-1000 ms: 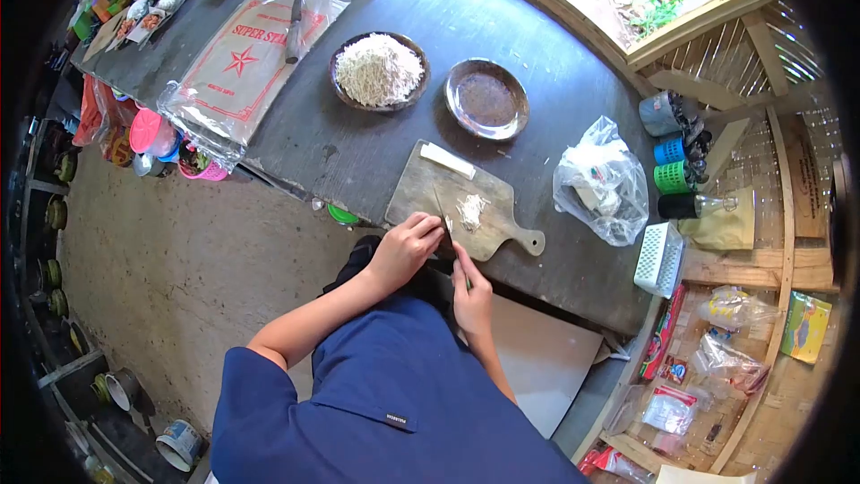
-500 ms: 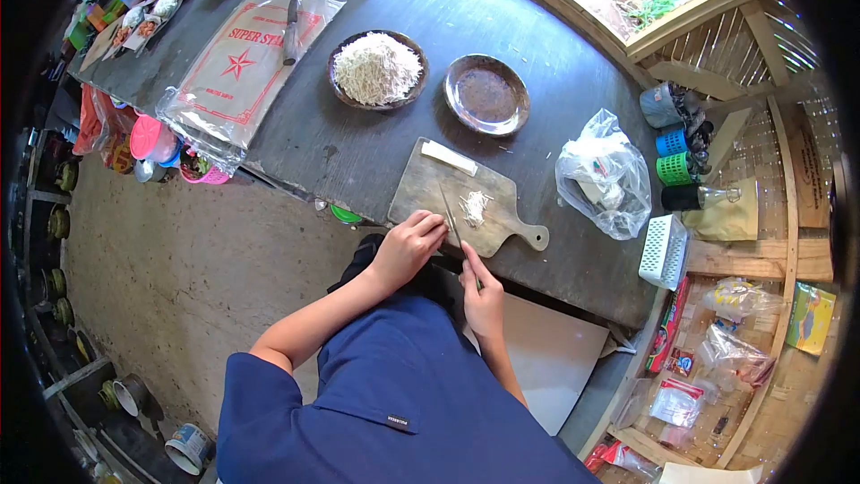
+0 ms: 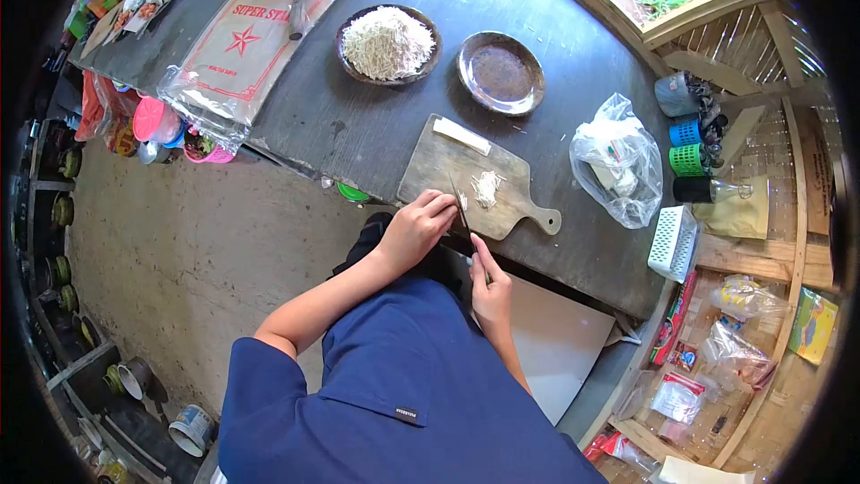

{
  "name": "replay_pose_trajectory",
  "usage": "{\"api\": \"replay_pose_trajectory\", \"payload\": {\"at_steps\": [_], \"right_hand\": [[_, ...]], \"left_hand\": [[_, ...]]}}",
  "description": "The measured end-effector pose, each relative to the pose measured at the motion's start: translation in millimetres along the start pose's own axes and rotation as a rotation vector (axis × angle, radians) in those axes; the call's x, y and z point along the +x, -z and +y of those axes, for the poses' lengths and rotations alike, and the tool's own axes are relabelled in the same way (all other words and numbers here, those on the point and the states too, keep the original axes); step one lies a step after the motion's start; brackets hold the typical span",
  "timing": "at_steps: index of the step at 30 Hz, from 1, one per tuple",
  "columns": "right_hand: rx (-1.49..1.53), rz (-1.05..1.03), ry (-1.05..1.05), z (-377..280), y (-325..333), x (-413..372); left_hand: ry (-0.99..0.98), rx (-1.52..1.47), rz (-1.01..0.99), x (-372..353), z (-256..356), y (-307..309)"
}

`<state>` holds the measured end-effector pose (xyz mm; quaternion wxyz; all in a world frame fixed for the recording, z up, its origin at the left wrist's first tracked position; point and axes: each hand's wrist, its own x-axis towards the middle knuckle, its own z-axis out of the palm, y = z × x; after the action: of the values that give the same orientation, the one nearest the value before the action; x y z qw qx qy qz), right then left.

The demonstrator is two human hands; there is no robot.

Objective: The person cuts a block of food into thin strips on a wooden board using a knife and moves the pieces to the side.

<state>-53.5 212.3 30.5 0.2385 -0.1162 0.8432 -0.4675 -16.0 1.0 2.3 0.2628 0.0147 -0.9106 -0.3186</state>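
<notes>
A wooden cutting board lies at the near edge of the dark table. On it are a white stick-shaped block and a small pile of thin white strips. My left hand, fingers curled together, presses at the board's near edge on a small pale piece mostly hidden by the fingers. My right hand is closed around the handle of a knife, whose blade stands right beside my left fingertips. Beyond the board, a brown bowl is heaped with white shreds.
An empty brown dish sits right of the bowl. A clear plastic bag with pale contents lies farther right, near a white basket. At left, another knife rests on a printed plastic pack.
The view has tilted, so the table's things sit higher and slightly right. Both hands and the knife are a little nearer the board's front edge; the grips look the same.
</notes>
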Motion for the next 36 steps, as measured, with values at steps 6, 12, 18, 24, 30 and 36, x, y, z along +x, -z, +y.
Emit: {"api": "replay_pose_trajectory", "payload": {"at_steps": [6,12,18,24,30,36], "right_hand": [[0.061,-0.011,0.026,-15,-6,21],[0.075,0.015,-0.014,-2,-4,2],[0.082,-0.029,0.047,-12,-3,14],[0.102,-0.016,0.019,-6,-7,6],[0.139,-0.012,0.049,-7,-9,14],[0.056,-0.016,0.001,-11,-10,17]], "left_hand": [[-0.035,0.061,-0.023,0,-3,-1],[0.011,0.001,-0.008,-1,-1,-4],[0.008,-0.017,-0.014,-1,-3,-3],[-0.001,0.009,-0.011,-2,-3,-3],[-0.01,0.025,-0.014,-1,-2,1],[0.001,0.029,-0.035,-2,-1,-3]]}}
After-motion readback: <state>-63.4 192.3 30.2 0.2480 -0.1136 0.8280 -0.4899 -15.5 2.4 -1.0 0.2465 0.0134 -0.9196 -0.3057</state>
